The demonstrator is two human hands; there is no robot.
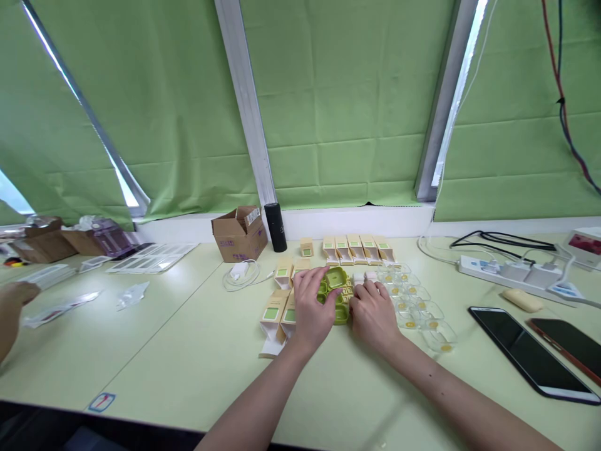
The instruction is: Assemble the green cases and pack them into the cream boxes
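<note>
My left hand (312, 307) pinches a small green square case (336, 277) between thumb and fingers. Beneath and beside it lie more green pieces (341, 314), partly covered by my fingers. My right hand (373, 316) is closed just to the right, its fingertips down by small yellow pieces (347, 290); whatever it grips is hidden. White and pinkish small blocks (370, 275) sit right behind its knuckles. To the right, clear plastic shells (416, 304) with yellow centres lie in rows. Open cardboard packets (272, 316) with green squares lie left of my left hand.
More packets (357, 249) line the back, near a cardboard box (240, 235) and a black bottle (275, 227). A white charger cable (241, 274) is coiled at left. Right are a power strip (511, 275) and two phones (530, 354). Another person's hand (16, 297) reaches in far left.
</note>
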